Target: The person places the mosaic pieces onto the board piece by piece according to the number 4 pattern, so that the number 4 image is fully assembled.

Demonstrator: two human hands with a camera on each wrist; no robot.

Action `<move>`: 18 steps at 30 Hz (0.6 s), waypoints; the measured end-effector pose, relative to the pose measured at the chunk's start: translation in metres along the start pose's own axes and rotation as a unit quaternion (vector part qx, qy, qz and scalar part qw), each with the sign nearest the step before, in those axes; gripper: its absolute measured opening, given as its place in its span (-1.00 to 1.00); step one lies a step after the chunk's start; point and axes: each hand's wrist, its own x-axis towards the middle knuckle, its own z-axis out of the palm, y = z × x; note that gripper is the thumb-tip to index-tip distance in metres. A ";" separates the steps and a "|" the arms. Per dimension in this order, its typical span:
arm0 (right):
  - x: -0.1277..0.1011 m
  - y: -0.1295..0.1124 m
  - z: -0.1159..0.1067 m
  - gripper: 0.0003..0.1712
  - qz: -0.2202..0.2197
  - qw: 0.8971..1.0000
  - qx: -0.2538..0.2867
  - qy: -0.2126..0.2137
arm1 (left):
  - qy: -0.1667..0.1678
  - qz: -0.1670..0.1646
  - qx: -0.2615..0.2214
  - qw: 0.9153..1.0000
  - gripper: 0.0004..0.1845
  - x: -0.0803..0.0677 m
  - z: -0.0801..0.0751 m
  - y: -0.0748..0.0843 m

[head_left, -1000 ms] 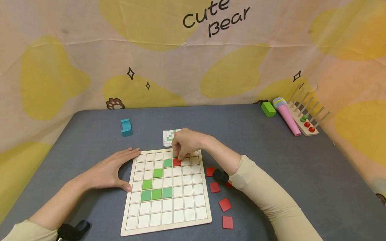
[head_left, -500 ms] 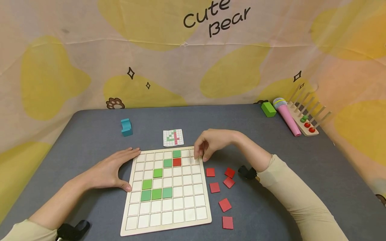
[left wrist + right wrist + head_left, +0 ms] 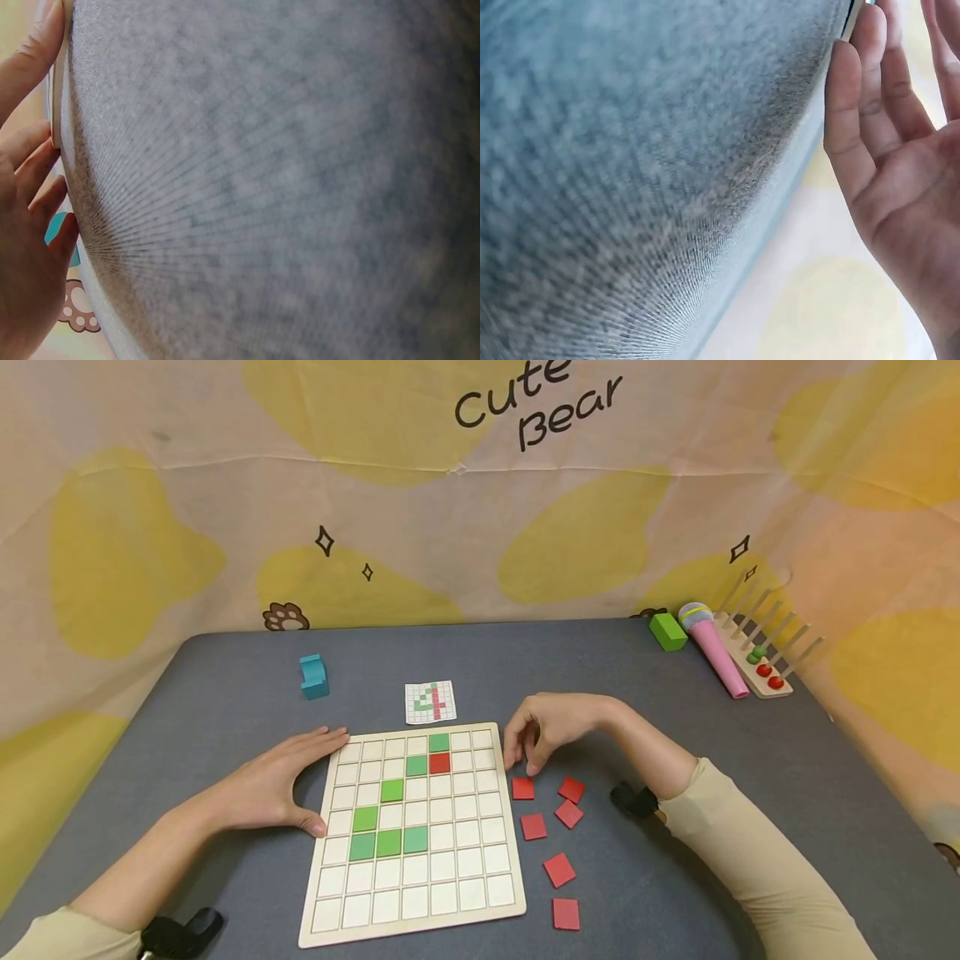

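A white gridded board (image 3: 461,852) lies on the table, with several green tiles (image 3: 389,842) and one red tile (image 3: 439,763) in its squares. My left hand (image 3: 273,783) touches the board's left edge, thumb and fingers spread apart. Just off the board's right edge is my right hand (image 3: 558,727), its fingers loosely bent with nothing seen between them. Its fingertips are just above the nearest loose red tile (image 3: 523,789); contact cannot be told. In the right wrist view, the fingers (image 3: 846,97) are loosely bent beside the table.
Several other red tiles (image 3: 559,870) lie scattered right of the board. Behind it is a small pattern card (image 3: 431,702). A blue block (image 3: 314,677) stands at the back left. At the back right are a green block (image 3: 667,632), a pink microphone (image 3: 716,652) and a peg rack (image 3: 780,690).
My right hand has left the red tile in the board's second row and moved right, then down toward the loose red tiles. The left hand has stayed put.
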 end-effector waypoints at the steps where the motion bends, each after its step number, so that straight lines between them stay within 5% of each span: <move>1: 0.000 0.001 0.001 -0.72 0.001 1.000 0.000 0.000 | 0.000 0.000 0.000 1.000 0.31 0.000 0.000 0.000; 18: 0.003 0.011 0.010 -0.68 0.002 1.000 -0.025 -0.004 | 0.000 -0.002 0.002 1.000 0.32 0.000 -0.001 0.000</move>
